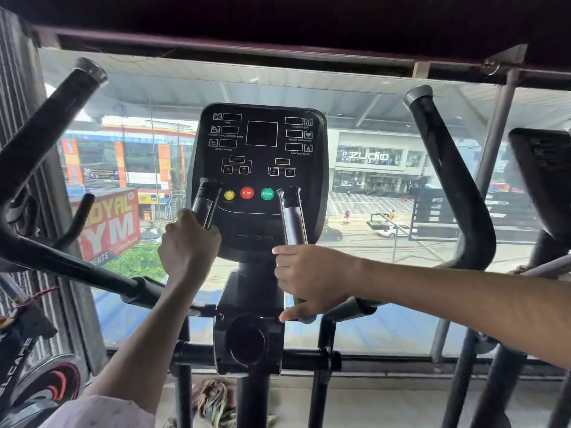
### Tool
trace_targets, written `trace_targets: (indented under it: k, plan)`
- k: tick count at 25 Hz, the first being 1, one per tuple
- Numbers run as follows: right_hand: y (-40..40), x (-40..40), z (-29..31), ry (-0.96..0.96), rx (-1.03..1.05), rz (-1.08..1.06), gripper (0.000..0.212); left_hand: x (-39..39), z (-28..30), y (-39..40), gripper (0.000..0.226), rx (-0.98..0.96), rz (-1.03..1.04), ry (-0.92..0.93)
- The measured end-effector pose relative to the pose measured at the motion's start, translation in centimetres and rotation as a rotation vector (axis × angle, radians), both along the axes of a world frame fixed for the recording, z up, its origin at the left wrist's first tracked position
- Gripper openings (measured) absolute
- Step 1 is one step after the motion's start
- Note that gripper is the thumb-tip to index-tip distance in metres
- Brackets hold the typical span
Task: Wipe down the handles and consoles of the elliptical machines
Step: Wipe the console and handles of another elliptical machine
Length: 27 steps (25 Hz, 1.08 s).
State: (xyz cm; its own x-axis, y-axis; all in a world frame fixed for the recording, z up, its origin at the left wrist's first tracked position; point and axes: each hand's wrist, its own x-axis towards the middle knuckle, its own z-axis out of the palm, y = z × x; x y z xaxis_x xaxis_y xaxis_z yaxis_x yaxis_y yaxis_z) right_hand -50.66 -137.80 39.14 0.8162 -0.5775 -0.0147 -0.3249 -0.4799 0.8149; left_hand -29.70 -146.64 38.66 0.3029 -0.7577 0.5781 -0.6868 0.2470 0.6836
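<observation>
The elliptical's black console (259, 156) faces me, with yellow, red STOP and green START buttons along its lower part. Two short fixed handles with chrome sensor strips rise in front of it. My left hand (187, 242) grips the left fixed handle (206, 196) low down. My right hand (306, 279) grips the right fixed handle (292, 217) below its chrome strip, index finger pointing down-left. Long black swing handles stand at the left (52, 125) and right (448, 168). No cloth shows in either hand.
A crumpled rag (213, 400) lies on the floor by the machine's post. A second machine's console (547, 174) is at the far right, and a bike's flywheel (49, 387) at the lower left. A large window with a street view fills the background.
</observation>
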Motion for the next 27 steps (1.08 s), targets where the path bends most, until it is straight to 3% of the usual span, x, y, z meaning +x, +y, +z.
trace_targets:
  k: [2, 6, 9, 12, 16, 20, 27]
  plan:
    - [0.3, -1.8, 0.6, 0.004, -0.010, 0.111, 0.065, 0.0, -0.1, -0.2, 0.022, -0.002, 0.001, 0.000]
    - [-0.5, -0.8, 2.2, 0.001, -0.120, 0.074, 0.060, -0.1, -0.1, -0.1, 0.024, -0.001, 0.001, 0.002]
    - [-0.9, 0.0, 1.3, -0.117, -0.190, 0.061, 0.055, 0.0, -0.1, 0.1, 0.025, 0.008, -0.005, 0.007]
    - [1.4, -1.7, -1.1, -0.290, -0.246, -0.047, 0.065, -0.1, -0.1, 0.3, 0.024, 0.000, -0.004, 0.017]
    - [3.4, -0.5, -4.3, -0.694, -0.225, -0.232, 0.081, -0.1, 0.1, 0.5, 0.022, 0.023, 0.023, 0.031]
    - [0.6, 3.1, -2.8, -1.230, -0.169, -0.356, 0.086, -0.1, 0.1, 0.4, 0.021, 0.008, 0.005, 0.023]
    - [2.1, 5.3, -4.4, -1.697, 0.109, -0.412, 0.089, -0.1, 0.0, 0.3, 0.023, -0.002, 0.011, 0.025]
